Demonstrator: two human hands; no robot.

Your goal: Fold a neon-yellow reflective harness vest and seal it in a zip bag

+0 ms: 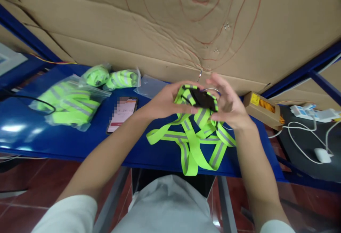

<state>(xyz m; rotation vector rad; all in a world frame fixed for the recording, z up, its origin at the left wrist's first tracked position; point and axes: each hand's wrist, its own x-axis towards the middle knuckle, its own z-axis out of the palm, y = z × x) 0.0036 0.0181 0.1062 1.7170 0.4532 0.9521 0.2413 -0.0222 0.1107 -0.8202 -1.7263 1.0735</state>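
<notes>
Cardboard (80, 23) drawn with red lines backs a blue table (66, 140). Over it, the left hand (166, 99) grasps green straps (193, 138) beside a black panel (204, 99), thumb laid along the front; the right hand (229, 106) cups the other end, fingers raised and spread, and whether it grips I cannot tell. Handling this bunch seems the step in hand; since loops trail loose on the table, the next move calls for a steady hold. Leftward lie a flat clear bag (150, 86), a phone (124, 112), and a large bag (71, 103) and two small bags (124, 79) of similar straps. Rightward, a box (262, 110), then a white adapter (323, 155) on a black top (295, 160). Red tiles (34, 183) floor the room.
</notes>
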